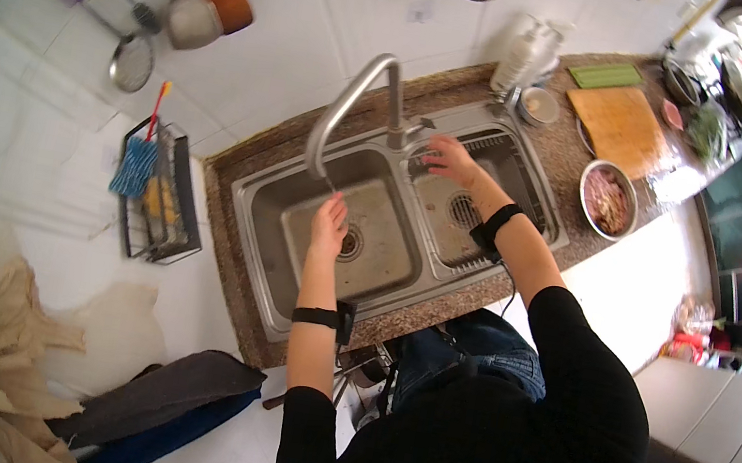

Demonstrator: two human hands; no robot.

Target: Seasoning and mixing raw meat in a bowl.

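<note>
Over the left basin of a stainless steel double sink, my left hand is held beneath the spout of a curved faucet. A thin stream of water seems to run from the spout to its fingertips. My right hand hovers over the upper part of the right basin, its fingers spread, just below the faucet lever. Whether a finger touches the lever I cannot tell. Neither hand holds anything. A drain strainer shows partly behind my left hand.
On the right counter are a metal bowl of raw meat, a wooden cutting board, a small bowl and a pump bottle. A wall rack holds a blue cloth. Utensils, including a skimmer, hang above.
</note>
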